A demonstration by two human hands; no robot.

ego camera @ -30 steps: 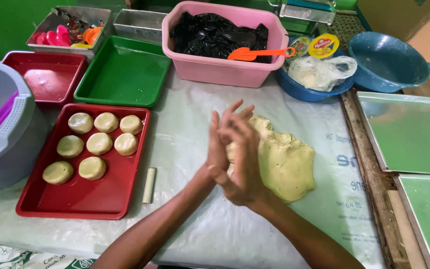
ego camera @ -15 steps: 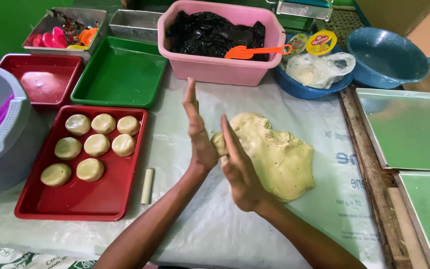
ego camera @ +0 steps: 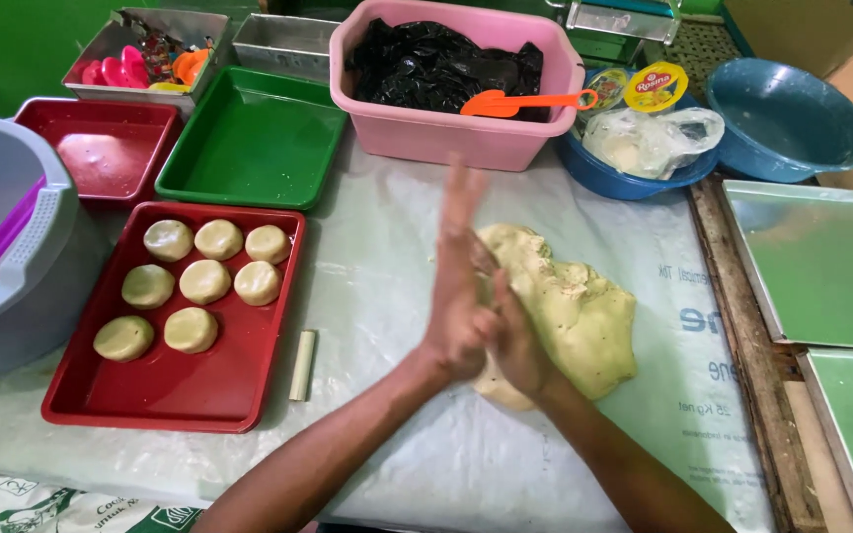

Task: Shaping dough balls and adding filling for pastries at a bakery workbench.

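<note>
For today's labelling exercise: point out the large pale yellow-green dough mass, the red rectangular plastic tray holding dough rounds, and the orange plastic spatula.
Large pale yellow-green dough mass [ego camera: 577, 316], head view, on its middle.
Red rectangular plastic tray [ego camera: 185, 390], head view, on its bare floor.
Orange plastic spatula [ego camera: 491, 102], head view, on its blade.

To your left, a red tray [ego camera: 155, 390] holds 8 dough rounds [ego camera: 205, 281], with a short cream stick [ego camera: 301, 365] just beside it. Farther back, you see a green tray [ego camera: 259, 133], a pink tub [ego camera: 446, 133] with an orange spatula [ego camera: 520, 101], and a blue basin [ego camera: 792, 118].
</note>
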